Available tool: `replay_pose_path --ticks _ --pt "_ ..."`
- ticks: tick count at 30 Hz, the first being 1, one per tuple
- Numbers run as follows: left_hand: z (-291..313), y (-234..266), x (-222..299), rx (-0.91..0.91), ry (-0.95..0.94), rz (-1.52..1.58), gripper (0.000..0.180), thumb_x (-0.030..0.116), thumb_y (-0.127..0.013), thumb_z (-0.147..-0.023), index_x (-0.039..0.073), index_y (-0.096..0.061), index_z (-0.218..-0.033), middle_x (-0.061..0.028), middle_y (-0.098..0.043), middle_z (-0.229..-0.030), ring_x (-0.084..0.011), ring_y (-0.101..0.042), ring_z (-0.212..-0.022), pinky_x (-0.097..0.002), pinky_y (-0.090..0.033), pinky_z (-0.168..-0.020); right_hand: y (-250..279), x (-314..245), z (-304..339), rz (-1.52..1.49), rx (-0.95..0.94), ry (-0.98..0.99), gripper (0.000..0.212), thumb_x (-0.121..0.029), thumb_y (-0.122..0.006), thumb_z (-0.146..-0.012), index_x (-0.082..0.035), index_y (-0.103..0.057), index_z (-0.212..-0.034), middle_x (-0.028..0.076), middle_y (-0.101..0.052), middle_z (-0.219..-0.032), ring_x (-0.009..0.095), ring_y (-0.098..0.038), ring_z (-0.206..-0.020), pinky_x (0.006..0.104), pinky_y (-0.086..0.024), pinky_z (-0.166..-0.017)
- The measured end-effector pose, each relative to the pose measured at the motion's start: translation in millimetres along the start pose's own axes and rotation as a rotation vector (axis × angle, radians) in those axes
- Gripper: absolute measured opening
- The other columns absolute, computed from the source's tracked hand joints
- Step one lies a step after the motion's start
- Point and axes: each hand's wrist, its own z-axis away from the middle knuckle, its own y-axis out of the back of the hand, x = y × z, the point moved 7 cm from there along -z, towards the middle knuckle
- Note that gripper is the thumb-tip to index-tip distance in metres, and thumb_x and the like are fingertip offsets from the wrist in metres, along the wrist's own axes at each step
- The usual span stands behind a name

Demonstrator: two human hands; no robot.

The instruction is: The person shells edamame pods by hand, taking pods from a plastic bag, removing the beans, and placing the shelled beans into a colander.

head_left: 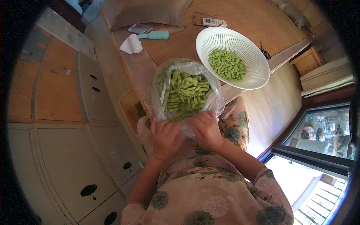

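A clear plastic bag (pixel 216 90) full of green soybean pods (pixel 187 92) sits in front of me with its mouth wide, by the edge of the mat-covered bed. My left hand (pixel 167 138) is closed on the bag's near rim at the left, fingers curled over the plastic. Close beside it, my right hand (pixel 206 129) grips the same rim, its fingertips near the pods. Beyond the bag to the right, a white slotted colander (pixel 257 71) stands tilted, with shelled green beans (pixel 227 64) gathered in its bottom.
On the bed (pixel 240 15) lie a teal hairbrush (pixel 157 35), a white roll (pixel 134 44), a remote control (pixel 214 22), dark scissors (pixel 265 51) and a brown pillow (pixel 150 15). A tan bin (pixel 126 112) stands below the bed's left edge. Cabinets (pixel 56 157) line the left.
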Motion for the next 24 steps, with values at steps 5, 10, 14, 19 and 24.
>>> replay_pose_path --ticks 5,10,14,19,24 --pt "-3 9 8 0.051 0.028 0.062 0.022 0.024 -0.062 -0.085 0.009 -0.068 -0.100 -0.0043 -0.062 -0.100 -0.0257 -0.056 -0.104 -0.0588 -0.020 -0.110 -19 -4 -18 0.104 -0.092 0.018 0.023 -0.010 -0.060 -0.072 -0.008 -0.064 -0.095 0.007 -0.057 -0.088 0.025 -0.058 -0.084 0.0388 -0.040 -0.075" --pt "-8 10 1 0.080 0.070 0.085 0.019 0.021 -0.061 -0.087 0.008 -0.068 -0.099 -0.0063 -0.062 -0.098 -0.0268 -0.057 -0.102 -0.0590 -0.021 -0.109 -25 -5 -31 0.150 -0.116 0.034 0.021 -0.011 -0.059 -0.072 -0.009 -0.064 -0.093 0.005 -0.055 -0.086 0.024 -0.057 -0.084 0.0375 -0.041 -0.074" --pt "-15 16 -6 0.106 0.172 0.201 0.015 0.014 -0.061 -0.088 0.006 -0.068 -0.099 -0.0077 -0.064 -0.100 -0.0282 -0.059 -0.101 -0.0576 -0.021 -0.109 -24 -2 -29 0.155 -0.079 0.016 0.021 -0.010 -0.059 -0.072 -0.010 -0.064 -0.093 0.006 -0.057 -0.089 0.025 -0.058 -0.084 0.0381 -0.043 -0.073" --pt "-46 51 9 0.212 0.125 0.183 0.018 0.012 -0.060 -0.088 0.006 -0.067 -0.104 -0.0085 -0.064 -0.110 -0.0287 -0.057 -0.107 -0.0492 -0.029 -0.107 12 -6 -34 0.078 0.083 0.000 0.023 -0.007 -0.060 -0.072 -0.008 -0.064 -0.095 0.008 -0.060 -0.093 0.028 -0.060 -0.086 0.0414 -0.046 -0.074" --pt "-57 50 11 0.083 0.240 0.560 0.019 0.007 -0.063 -0.086 0.003 -0.068 -0.104 -0.0081 -0.067 -0.098 -0.0207 -0.062 -0.086 -0.0317 -0.048 -0.080 38 -10 -30 -0.105 0.118 -0.093 0.022 0.003 -0.060 -0.079 -0.005 -0.064 -0.099 0.012 -0.063 -0.094 0.030 -0.061 -0.081 0.0344 -0.048 -0.073"
